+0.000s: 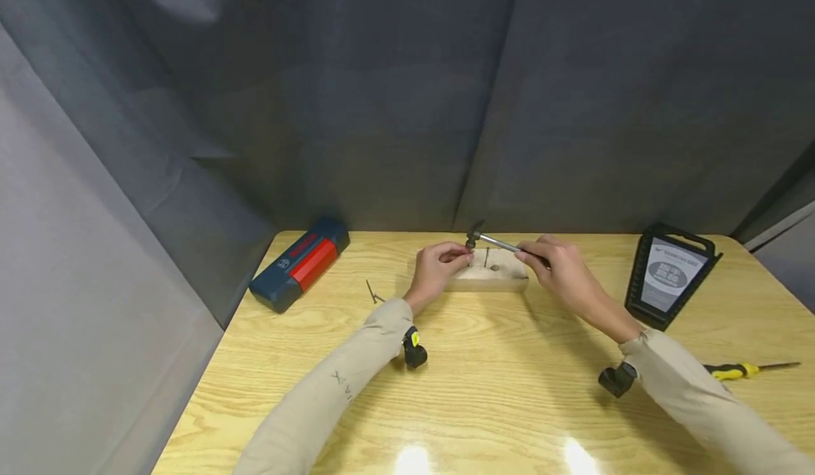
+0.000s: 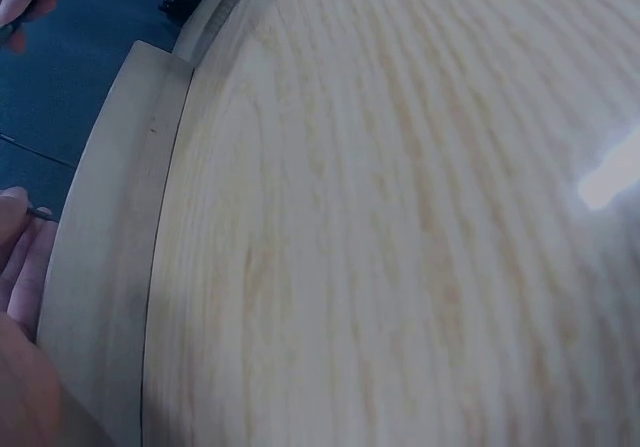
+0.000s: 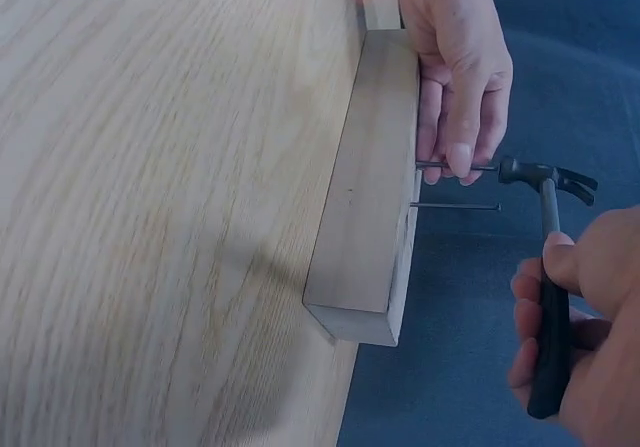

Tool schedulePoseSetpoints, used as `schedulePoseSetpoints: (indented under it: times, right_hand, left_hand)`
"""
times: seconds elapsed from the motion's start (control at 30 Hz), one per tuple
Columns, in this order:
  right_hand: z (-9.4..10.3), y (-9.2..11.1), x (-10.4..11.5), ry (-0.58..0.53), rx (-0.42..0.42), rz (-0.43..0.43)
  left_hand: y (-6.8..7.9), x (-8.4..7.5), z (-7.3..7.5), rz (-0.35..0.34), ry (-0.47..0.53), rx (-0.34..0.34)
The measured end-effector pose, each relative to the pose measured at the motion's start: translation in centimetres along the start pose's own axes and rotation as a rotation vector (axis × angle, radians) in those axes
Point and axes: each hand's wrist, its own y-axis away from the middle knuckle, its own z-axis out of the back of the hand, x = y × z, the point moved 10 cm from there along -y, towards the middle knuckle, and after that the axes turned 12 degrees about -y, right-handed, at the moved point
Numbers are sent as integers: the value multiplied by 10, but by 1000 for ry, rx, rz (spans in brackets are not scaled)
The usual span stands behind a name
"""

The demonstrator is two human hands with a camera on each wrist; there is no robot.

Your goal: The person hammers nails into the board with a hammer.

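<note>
A pale wooden block (image 1: 487,285) lies on the table near its back edge. My left hand (image 1: 436,270) pinches a nail (image 3: 484,168) upright against the block's top, toward the block's left side. In my right hand (image 1: 563,270) is a small claw hammer (image 3: 550,307), gripped round its black handle. The hammer's face is right at the head of the pinched nail in the right wrist view. A second nail (image 3: 455,206) stands by itself in the block, just right of the first. The left wrist view catches only part of the left hand (image 2: 25,257) beside the block.
A blue and red case (image 1: 299,262) lies at the back left. Loose nails (image 1: 371,291) are on the table left of the left forearm. At the right are a black plastic holder (image 1: 656,308) with a printed card and a yellow-black screwdriver (image 1: 732,372). A dark curtain (image 1: 382,107) hangs behind the table.
</note>
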Motion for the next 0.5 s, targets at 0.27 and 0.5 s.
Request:
schedulePoseSetpoints:
  times: [0.27,0.5]
  right_hand:
    - [2,-4,4,-4,38,-3]
    - [37,-14,24,-65,-191,107]
  left_hand:
    - [1,1,0,6,14,1]
    - [2,-1,-1,4,31,21]
